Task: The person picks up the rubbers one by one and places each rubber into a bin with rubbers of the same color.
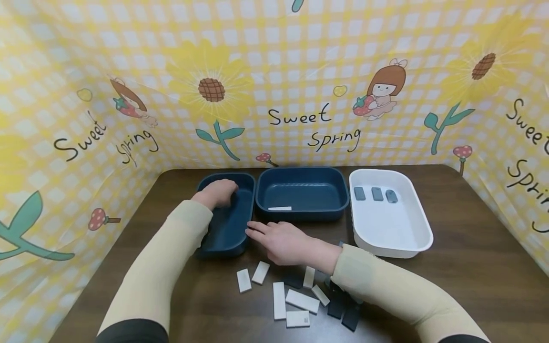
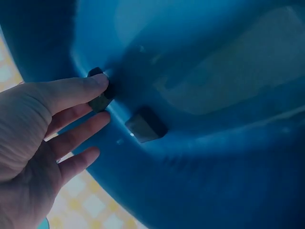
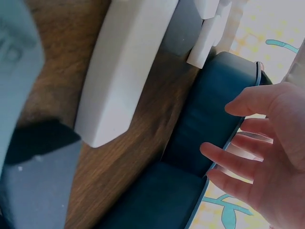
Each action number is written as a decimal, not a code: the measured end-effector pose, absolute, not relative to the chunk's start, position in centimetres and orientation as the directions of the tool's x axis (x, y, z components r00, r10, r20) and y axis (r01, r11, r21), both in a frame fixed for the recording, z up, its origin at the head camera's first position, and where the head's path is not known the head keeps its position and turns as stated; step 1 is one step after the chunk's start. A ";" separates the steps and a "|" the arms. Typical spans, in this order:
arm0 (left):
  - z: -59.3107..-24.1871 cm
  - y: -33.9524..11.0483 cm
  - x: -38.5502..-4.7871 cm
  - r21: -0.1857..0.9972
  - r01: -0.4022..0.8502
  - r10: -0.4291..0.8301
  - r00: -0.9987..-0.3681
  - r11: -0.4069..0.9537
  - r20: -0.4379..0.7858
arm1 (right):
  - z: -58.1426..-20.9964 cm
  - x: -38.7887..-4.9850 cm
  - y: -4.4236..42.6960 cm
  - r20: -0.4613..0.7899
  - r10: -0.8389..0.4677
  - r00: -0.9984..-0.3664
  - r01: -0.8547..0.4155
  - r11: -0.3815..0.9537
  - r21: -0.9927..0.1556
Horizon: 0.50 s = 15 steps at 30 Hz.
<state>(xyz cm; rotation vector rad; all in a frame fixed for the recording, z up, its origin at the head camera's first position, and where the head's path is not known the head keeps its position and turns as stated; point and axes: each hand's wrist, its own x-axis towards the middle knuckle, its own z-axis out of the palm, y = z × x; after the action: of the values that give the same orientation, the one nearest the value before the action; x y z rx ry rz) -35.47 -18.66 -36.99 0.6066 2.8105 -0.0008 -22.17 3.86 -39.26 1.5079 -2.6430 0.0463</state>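
Observation:
My left hand (image 1: 218, 193) reaches into the left dark blue tray (image 1: 227, 231). Between its thumb and fingers it pinches a small dark block (image 2: 101, 101) near the tray's wall. A second dark block (image 2: 147, 126) lies beside it on the tray bottom. My right hand (image 1: 285, 243) is over the table by that tray's right edge, in front of the middle blue tray (image 1: 302, 215). Its fingers are loosely spread and hold nothing. Inside the middle tray is a thin white piece (image 1: 279, 208).
A white tray (image 1: 392, 233) at the right holds several grey-blue blocks (image 1: 377, 194). On the table in front are several white blocks (image 1: 279, 301) and dark blocks (image 1: 350, 318), some partly hidden by my right forearm. A checked yellow cloth (image 1: 291, 85) hangs behind.

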 end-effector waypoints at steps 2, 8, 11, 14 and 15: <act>-37.3 -18.5 -35.6 0.043 0.402 0.399 -0.878 0.915 -0.265 | -39.2 -22.2 3.8 0.102 -0.856 -0.506 -0.860 0.511 0.019; -37.6 -18.0 -35.6 0.008 0.366 0.351 -0.885 0.930 -0.307 | -39.1 -22.1 3.6 0.102 -0.855 -0.508 -0.859 0.512 0.013; -37.6 -18.0 -35.7 0.002 0.357 0.339 -0.885 0.934 -0.319 | -39.0 -22.1 3.5 0.104 -0.855 -0.507 -0.859 0.512 0.021; -37.6 -18.0 -35.8 0.005 0.361 0.344 -0.882 0.932 -0.322 | -39.0 -22.1 3.5 0.102 -0.852 -0.513 -0.855 0.518 0.026; -37.6 -18.0 -35.9 0.009 0.360 0.343 -0.882 0.933 -0.323 | -39.0 -22.1 3.6 0.101 -0.851 -0.515 -0.854 0.520 0.025</act>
<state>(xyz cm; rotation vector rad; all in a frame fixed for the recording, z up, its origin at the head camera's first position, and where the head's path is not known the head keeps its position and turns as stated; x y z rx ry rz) -35.86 -17.96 -37.64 0.5174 2.7676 -0.0735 -22.08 3.56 -38.97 1.4915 -2.6501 0.0417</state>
